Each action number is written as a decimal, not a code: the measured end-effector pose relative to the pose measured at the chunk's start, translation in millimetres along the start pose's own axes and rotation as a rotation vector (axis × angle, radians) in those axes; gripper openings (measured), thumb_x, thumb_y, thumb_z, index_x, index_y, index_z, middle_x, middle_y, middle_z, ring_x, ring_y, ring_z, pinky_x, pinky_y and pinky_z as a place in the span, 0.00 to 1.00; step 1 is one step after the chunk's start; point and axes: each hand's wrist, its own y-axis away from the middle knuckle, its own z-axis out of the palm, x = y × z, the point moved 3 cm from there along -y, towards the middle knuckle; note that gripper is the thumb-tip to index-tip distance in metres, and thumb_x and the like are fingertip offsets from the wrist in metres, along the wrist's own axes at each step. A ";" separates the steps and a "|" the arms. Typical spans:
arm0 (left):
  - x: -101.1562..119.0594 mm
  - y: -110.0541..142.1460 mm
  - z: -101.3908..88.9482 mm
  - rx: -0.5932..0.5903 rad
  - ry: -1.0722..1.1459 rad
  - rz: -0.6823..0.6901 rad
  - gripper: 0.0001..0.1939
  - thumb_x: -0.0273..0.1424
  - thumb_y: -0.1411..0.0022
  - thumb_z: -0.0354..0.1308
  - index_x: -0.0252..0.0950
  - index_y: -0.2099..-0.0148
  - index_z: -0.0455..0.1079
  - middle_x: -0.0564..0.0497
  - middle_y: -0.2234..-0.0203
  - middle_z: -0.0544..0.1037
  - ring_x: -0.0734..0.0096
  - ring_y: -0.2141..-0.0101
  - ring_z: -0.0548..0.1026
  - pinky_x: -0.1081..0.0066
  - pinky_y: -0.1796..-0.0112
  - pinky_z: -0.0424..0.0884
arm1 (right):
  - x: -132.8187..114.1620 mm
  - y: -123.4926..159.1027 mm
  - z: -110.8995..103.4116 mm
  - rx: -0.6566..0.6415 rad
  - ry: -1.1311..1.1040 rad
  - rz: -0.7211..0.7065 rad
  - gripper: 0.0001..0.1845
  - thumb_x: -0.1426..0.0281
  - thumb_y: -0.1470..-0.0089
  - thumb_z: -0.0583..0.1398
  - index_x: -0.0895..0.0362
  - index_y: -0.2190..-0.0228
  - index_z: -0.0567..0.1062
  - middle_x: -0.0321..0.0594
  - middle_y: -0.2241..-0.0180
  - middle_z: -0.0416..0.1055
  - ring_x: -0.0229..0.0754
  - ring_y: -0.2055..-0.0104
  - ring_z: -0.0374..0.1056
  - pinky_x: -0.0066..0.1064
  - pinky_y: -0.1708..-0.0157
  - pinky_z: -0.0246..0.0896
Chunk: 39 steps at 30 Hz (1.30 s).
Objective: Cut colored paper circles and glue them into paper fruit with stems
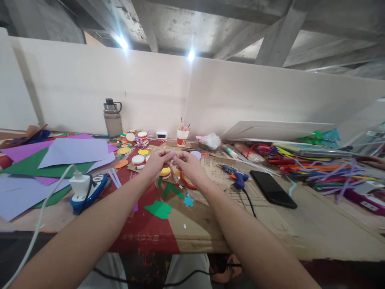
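Observation:
My left hand (157, 161) and my right hand (190, 163) meet above the middle of the table, fingertips pinched close together. Something small and pale seems to be between them, too small to name. Just below lies a yellow-topped round piece (165, 172), with white round pieces (138, 160) to its left. A lavender disc (196, 154) is behind my right hand. Nearer to me are a green paper scrap (159, 209), thin green strips (177, 191) and a blue star-shaped piece (188, 200).
A blue glue gun (240, 180) and a black phone (272, 188) lie to the right, before bundled coloured strips (319, 168). Coloured sheets (73, 153) and a blue power strip (90, 194) with a white cable are left. A bottle (113, 122) and paper cup (182, 137) stand behind.

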 end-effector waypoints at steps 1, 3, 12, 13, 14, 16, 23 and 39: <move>1.1 0.4 0.6 -0.001 0.009 0.003 0.18 0.40 0.56 0.69 0.32 0.75 0.69 0.55 0.82 0.66 0.81 0.80 0.60 0.76 0.78 0.56 | 0.2 -0.1 0.3 -0.003 0.002 0.000 0.10 0.63 0.52 0.58 0.55 0.76 0.66 0.34 0.77 0.69 0.35 0.76 0.62 0.27 0.74 0.57; 2.5 0.8 1.0 -0.011 0.025 0.007 0.18 0.40 0.56 0.69 0.32 0.75 0.69 0.55 0.82 0.67 0.81 0.80 0.60 0.76 0.78 0.57 | 0.5 -0.1 0.7 -0.007 0.008 0.003 0.09 0.64 0.53 0.58 0.55 0.77 0.66 0.33 0.77 0.69 0.34 0.77 0.61 0.27 0.75 0.57; -1.2 -1.3 -1.0 -0.028 0.009 0.024 0.17 0.41 0.55 0.69 0.32 0.74 0.70 0.56 0.83 0.66 0.82 0.81 0.59 0.77 0.78 0.56 | -1.3 2.3 1.9 -0.018 -0.043 0.025 0.08 0.64 0.54 0.59 0.56 0.75 0.67 0.33 0.76 0.69 0.33 0.78 0.60 0.26 0.76 0.56; -1.6 -1.4 -0.9 -0.027 -0.002 0.022 0.17 0.41 0.56 0.69 0.32 0.74 0.70 0.56 0.83 0.66 0.82 0.81 0.59 0.77 0.78 0.56 | -1.8 2.5 1.8 -0.020 -0.055 0.025 0.08 0.64 0.54 0.59 0.56 0.74 0.67 0.33 0.76 0.69 0.33 0.77 0.60 0.26 0.76 0.56; -1.7 -1.6 -1.4 -0.022 -0.012 0.020 0.18 0.42 0.56 0.69 0.33 0.74 0.70 0.56 0.83 0.66 0.82 0.81 0.59 0.77 0.78 0.56 | -2.2 2.5 1.6 -0.021 -0.066 0.025 0.08 0.64 0.54 0.59 0.56 0.75 0.68 0.33 0.76 0.69 0.33 0.77 0.60 0.26 0.76 0.55; 0.1 -2.7 -5.0 0.007 -0.052 0.029 0.18 0.44 0.55 0.67 0.33 0.73 0.70 0.56 0.82 0.67 0.81 0.81 0.60 0.76 0.78 0.56 | -2.6 1.9 0.6 -0.018 -0.074 0.027 0.09 0.63 0.54 0.58 0.56 0.75 0.68 0.33 0.77 0.68 0.33 0.77 0.59 0.26 0.77 0.54; 29.8 -11.3 -44.9 0.227 -0.848 0.187 0.14 0.38 0.48 0.59 0.35 0.79 0.70 0.51 0.83 0.71 0.71 0.79 0.66 0.72 0.75 0.55 | 2.9 0.3 -1.8 -0.028 0.168 0.026 0.05 0.70 0.55 0.58 0.56 0.79 0.67 0.30 0.81 0.64 0.33 0.78 0.57 0.27 0.75 0.51; 1.1 -8.0 -50.7 0.075 -1.099 -0.144 0.13 0.27 0.63 0.66 0.37 0.88 0.64 0.55 0.94 0.61 0.73 0.87 0.60 0.72 0.79 0.53 | 23.8 6.6 7.5 -0.202 0.206 0.250 0.04 0.73 0.54 0.60 0.55 0.78 0.69 0.32 0.86 0.69 0.33 0.87 0.58 0.25 0.87 0.47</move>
